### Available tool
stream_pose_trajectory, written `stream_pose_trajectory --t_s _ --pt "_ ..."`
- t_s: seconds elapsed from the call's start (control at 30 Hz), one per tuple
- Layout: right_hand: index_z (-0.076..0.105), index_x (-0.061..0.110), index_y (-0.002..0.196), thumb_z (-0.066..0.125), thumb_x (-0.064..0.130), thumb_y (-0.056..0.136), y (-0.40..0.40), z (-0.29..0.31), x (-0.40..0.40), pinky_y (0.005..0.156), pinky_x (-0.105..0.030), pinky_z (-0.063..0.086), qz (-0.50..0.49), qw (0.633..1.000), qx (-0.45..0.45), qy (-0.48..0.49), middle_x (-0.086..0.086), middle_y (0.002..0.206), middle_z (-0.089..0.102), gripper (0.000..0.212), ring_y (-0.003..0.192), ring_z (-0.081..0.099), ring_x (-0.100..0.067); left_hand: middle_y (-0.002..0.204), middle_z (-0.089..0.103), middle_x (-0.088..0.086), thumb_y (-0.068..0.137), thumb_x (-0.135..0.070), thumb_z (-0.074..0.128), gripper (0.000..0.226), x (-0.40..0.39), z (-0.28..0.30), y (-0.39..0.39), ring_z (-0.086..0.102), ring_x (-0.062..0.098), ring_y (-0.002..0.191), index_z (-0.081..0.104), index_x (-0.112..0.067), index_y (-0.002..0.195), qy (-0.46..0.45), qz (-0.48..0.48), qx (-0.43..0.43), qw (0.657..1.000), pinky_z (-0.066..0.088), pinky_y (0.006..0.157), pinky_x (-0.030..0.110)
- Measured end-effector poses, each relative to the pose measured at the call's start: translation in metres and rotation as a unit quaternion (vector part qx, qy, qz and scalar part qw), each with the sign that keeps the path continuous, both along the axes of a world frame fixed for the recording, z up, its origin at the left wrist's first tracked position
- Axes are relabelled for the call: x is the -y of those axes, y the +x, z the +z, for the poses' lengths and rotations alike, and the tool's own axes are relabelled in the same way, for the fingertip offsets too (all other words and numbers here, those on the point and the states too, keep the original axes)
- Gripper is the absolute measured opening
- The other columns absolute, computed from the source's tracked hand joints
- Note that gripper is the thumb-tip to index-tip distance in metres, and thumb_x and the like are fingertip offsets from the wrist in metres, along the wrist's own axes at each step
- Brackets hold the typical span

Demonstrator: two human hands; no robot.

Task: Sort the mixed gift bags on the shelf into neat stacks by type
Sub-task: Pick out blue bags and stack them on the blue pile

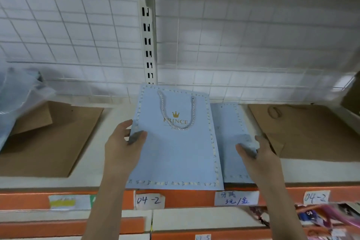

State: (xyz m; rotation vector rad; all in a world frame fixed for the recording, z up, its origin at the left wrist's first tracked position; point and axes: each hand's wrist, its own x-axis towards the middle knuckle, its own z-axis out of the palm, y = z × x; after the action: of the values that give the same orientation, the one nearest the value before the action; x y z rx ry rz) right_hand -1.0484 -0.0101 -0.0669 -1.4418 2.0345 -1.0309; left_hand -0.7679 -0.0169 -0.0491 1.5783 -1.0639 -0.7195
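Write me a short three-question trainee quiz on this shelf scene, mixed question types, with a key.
1. True or false: the left hand grips the left edge of the blue PRINCE bag.
2. Multiple choice: what does the right hand hold? A) a brown paper bag B) a second blue bag C) a price label
3. Fill in: the rope handle lies across the gold crown and the word ____.

Key: 1 true; 2 B, the second blue bag, partly under the first; 3 PRINCE. The brown paper bags lie flat to either side.
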Motion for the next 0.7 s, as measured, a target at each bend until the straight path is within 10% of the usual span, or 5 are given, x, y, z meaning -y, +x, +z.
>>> stream_pose_trajectory --t_s 0.27,0.4,0.7 --pt "0.046 0.013 0.130 0.057 0.039 0.088 -0.019 -0.014 0.013 0.051 -0.021 0.041 -0.032 0.999 -0.024 0.029 -0.012 0.095 0.063 0.051 0.066 0.060 -0.016 0.084 0.061 -0.002 0.085 -0.015 0.063 0.029 0.029 -0.014 -0.022 0.057 0.014 0.070 0.061 -0.017 0.114 0.016 -0.022 -0.022 0.999 0.042 0.062 0.025" --pt "0.050 0.011 0.125 0.056 0.040 0.088 -0.033 -0.021 0.019 0.071 -0.028 0.045 -0.053 0.997 -0.044 0.030 -0.013 0.111 0.059 0.048 0.092 0.058 -0.024 0.079 0.060 -0.002 0.087 -0.013 0.059 0.021 0.040 -0.017 -0.049 0.053 0.015 0.061 0.062 -0.022 0.106 0.029 -0.041 -0.021 0.998 0.041 0.055 0.026" --pt "0.058 0.010 0.102 0.043 0.022 0.095 -0.061 -0.014 0.030 0.070 -0.027 0.038 0.012 0.993 -0.102 0.058 -0.010 0.090 0.059 0.020 0.091 0.054 -0.026 0.073 0.057 -0.010 0.090 -0.013 0.054 0.018 0.055 -0.017 -0.108 0.053 0.005 0.063 0.058 -0.024 0.104 0.052 -0.062 0.039 0.996 0.037 0.046 0.014"
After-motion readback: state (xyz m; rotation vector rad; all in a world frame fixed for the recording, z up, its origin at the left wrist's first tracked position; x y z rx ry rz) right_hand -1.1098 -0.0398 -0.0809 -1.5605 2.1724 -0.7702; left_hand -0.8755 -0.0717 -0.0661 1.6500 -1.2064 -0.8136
